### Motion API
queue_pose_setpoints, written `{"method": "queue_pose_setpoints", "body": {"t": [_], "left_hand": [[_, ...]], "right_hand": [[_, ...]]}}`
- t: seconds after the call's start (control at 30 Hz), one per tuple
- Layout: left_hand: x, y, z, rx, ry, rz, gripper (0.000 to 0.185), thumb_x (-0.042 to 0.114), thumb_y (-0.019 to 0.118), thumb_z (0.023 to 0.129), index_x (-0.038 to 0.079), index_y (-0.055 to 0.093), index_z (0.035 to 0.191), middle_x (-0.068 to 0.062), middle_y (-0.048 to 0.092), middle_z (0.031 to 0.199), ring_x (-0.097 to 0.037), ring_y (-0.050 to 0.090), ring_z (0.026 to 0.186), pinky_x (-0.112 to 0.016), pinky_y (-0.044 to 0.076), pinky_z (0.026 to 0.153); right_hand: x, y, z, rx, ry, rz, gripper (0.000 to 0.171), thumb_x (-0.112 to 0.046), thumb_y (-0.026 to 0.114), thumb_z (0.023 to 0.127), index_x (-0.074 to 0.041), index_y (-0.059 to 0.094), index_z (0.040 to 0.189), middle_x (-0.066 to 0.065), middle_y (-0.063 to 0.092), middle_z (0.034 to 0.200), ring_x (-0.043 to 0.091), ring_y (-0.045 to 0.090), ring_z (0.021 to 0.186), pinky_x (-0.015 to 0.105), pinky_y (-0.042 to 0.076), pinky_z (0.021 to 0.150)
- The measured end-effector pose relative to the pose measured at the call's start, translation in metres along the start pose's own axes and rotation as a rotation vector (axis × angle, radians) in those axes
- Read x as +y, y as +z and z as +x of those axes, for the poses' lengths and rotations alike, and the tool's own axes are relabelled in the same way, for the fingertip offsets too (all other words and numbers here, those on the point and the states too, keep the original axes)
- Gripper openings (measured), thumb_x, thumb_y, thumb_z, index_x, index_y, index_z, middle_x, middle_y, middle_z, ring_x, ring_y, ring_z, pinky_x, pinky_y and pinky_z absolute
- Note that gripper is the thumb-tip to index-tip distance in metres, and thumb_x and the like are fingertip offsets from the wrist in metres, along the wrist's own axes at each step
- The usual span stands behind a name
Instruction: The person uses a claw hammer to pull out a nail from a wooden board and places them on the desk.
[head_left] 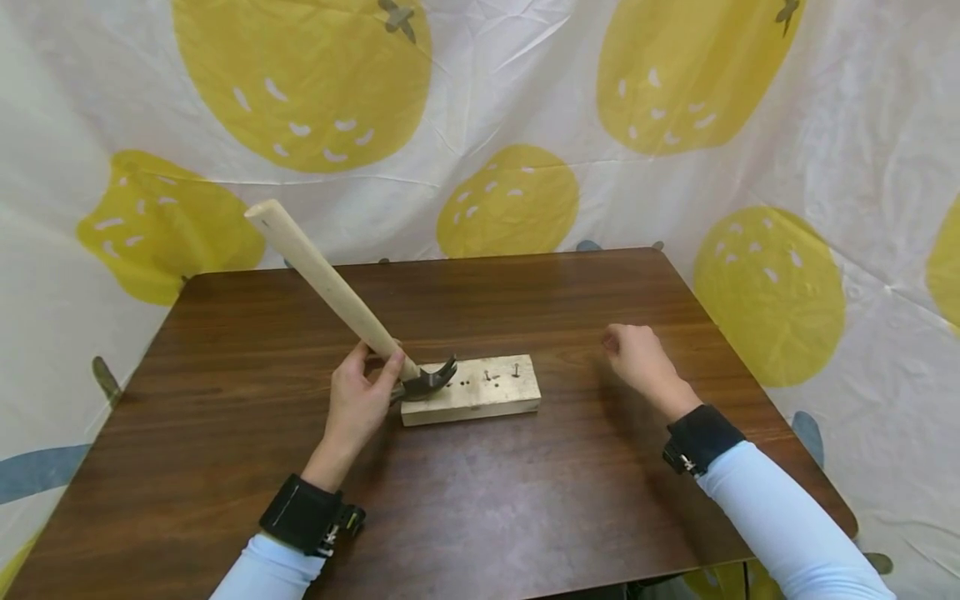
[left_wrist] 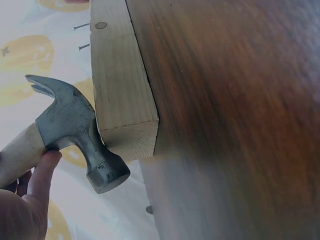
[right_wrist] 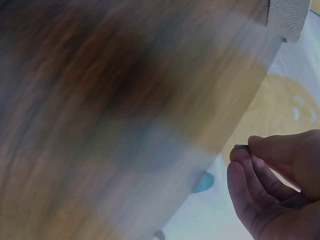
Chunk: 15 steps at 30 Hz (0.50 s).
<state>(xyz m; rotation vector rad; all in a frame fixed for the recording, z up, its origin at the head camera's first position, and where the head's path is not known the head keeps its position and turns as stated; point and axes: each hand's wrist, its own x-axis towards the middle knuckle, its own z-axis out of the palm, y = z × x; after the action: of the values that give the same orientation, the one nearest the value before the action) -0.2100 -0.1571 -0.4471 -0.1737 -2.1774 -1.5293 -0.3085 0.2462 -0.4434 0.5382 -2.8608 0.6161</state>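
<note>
holding: the left hand (head_left: 358,400) has its grip wrapped round the pale wooden handle of a steel claw hammer (head_left: 330,292), close under the head, thumb on one side and fingers on the other.
hammer: its dark grey head (left_wrist: 75,130) rests at the left end of the pale rectangular wooden block (head_left: 472,390); the claw points along the block's top, the round striking face hangs past the block's end, and the handle slants up and away to the left.
left wrist view: one fingertip (left_wrist: 46,165) presses the handle just below the head, and the head lies against the corner of the block (left_wrist: 122,85).
block: lies flat near the middle of the dark brown wooden table (head_left: 525,500), long side across; small dark nail holes dot its top.
nails in block: two thin metal nails (head_left: 501,372) stand up from the block's right half; in the left wrist view two nail shafts (left_wrist: 83,36) stick out of its far end.
right hand: the right hand (head_left: 637,354) hovers above the table, well apart from the block to its right, fingers curled inward.
right grip: narrow, pinching a small thin metal nail (right_wrist: 241,146) between thumb and forefinger; only its end shows.
sleeves: light blue sleeves and black wrist straps (head_left: 701,437) on both arms.
backdrop: white cloth printed with large yellow strawberries (head_left: 303,79) hangs behind the table.
</note>
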Motion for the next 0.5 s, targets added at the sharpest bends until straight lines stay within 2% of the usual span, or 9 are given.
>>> {"method": "queue_pose_setpoints", "body": {"t": [0.4, 0.47, 0.5], "left_hand": [[-0.002, 0.0, 0.0, -0.012, -0.004, -0.016, 0.021, 0.018, 0.069, 0.101, 0.001, 0.069, 0.113, -0.014, 0.071, 0.098, -0.025, 0.07, 0.092, -0.024, 0.057, 0.071], [0.009, -0.001, -0.001, -0.014, -0.01, -0.014, 0.019, 0.013, 0.068, 0.101, -0.002, 0.068, 0.113, -0.017, 0.071, 0.098, -0.029, 0.07, 0.092, -0.022, 0.056, 0.071], [0.009, -0.001, -0.001, -0.012, -0.011, -0.015, 0.019, 0.011, 0.068, 0.101, -0.003, 0.067, 0.113, -0.019, 0.07, 0.098, -0.031, 0.069, 0.093, -0.02, 0.056, 0.07]], "right_hand": [[0.019, 0.003, -0.008, -0.011, 0.031, -0.049, 0.015, 0.005, 0.067, 0.088, 0.006, 0.071, 0.102, 0.022, 0.073, 0.097, 0.041, 0.07, 0.093, 0.055, 0.056, 0.082], [0.022, 0.003, -0.009, -0.012, 0.034, -0.058, 0.013, 0.004, 0.067, 0.089, 0.006, 0.071, 0.101, 0.023, 0.073, 0.097, 0.042, 0.07, 0.093, 0.056, 0.056, 0.081], [0.023, 0.003, -0.01, -0.015, 0.038, -0.059, 0.013, 0.004, 0.067, 0.089, 0.007, 0.07, 0.101, 0.023, 0.073, 0.097, 0.041, 0.07, 0.092, 0.055, 0.056, 0.081]]}}
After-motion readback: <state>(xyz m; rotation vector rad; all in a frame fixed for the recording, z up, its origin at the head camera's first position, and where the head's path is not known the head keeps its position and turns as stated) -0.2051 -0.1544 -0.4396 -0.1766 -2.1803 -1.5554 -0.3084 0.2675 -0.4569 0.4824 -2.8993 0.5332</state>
